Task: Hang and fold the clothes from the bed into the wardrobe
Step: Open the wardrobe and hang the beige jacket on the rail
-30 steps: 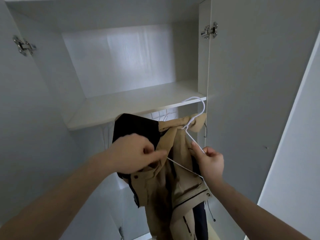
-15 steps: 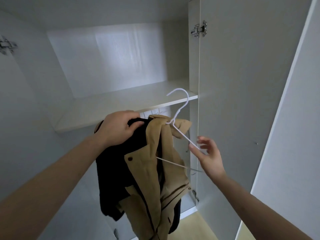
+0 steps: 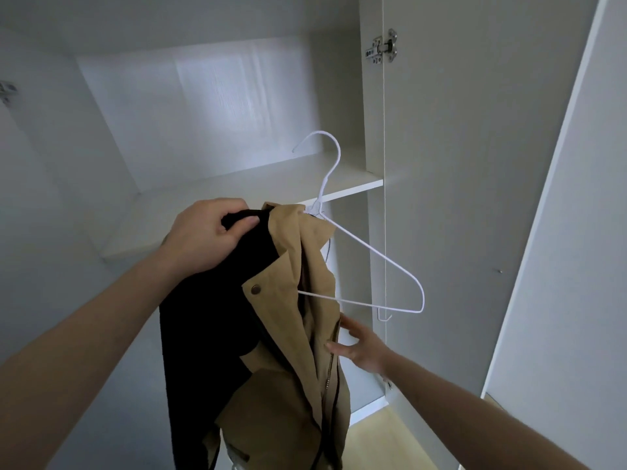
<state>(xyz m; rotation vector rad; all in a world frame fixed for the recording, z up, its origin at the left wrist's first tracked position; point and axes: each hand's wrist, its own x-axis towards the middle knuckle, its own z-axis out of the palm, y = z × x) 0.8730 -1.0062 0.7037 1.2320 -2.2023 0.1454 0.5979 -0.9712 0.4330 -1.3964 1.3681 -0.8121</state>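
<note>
Head view: at frame centre the left hand (image 3: 207, 234) grips the dark shoulder of the tan and black jacket (image 3: 281, 334), its fingers curled around the fabric. The right hand (image 3: 361, 344), lower right of centre, touches the jacket's zip edge with its fingers spread. Only 1 arm of the white hanger (image 3: 369, 262) sits inside; the garment could slide off. The wardrobe shelf (image 3: 237, 195) above holds nothing visible.

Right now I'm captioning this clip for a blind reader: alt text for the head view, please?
A left hand grips a tan and black jacket half-draped on a white wire hanger, while the open right hand touches its zipper edge. Behind stands an open white wardrobe with a shelf.
</note>
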